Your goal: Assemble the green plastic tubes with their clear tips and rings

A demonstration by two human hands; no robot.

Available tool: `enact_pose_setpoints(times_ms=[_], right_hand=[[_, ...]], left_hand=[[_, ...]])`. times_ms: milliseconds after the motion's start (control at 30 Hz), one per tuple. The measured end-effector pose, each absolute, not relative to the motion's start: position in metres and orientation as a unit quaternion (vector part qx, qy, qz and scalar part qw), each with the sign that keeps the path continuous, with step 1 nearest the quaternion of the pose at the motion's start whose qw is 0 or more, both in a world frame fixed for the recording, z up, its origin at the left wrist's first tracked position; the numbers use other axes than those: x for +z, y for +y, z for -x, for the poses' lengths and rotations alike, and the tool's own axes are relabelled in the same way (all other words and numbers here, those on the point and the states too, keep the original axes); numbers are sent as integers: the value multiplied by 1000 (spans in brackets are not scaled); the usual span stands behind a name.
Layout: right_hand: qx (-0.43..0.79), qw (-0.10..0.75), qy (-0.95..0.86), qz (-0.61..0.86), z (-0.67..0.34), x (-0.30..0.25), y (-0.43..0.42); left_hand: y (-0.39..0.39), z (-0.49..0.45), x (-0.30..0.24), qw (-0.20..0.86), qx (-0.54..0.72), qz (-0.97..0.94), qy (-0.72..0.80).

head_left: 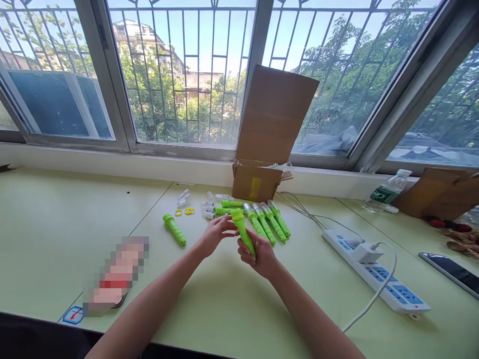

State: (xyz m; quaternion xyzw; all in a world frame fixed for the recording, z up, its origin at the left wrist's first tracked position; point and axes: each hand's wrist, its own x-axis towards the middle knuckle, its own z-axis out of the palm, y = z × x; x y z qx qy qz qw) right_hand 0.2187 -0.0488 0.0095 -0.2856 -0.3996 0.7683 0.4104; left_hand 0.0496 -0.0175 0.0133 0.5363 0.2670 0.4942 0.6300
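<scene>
My right hand (261, 257) is wrapped round the handle of a green plastic flashlight (242, 228), holding it upright above the pale green table (56, 234). My left hand (216, 232) pinches at the flashlight's head with its fingertips. Just beyond lie several more green flashlights (269, 222) in a row. Another green flashlight (174, 229) lies alone to the left. Yellow rings (185, 212) and small clear caps (183, 197) sit behind them.
An open cardboard box (258, 174) stands by the window sill. A white power strip (377, 271) with a plugged charger and cable lies at right. A water bottle (387, 192), a phone (451, 269) and a blurred patch (116, 274) are also on the table.
</scene>
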Motion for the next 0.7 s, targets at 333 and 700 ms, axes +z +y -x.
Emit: enact_pose_setpoints(times_ms=[333, 700], right_hand=[[656, 482, -437, 382, -221, 2, -43], [652, 462, -458, 390, -219, 2, -46]], left_hand=[[20, -11, -23, 23, 308, -675, 670], [19, -16, -32, -23, 230, -721, 653]])
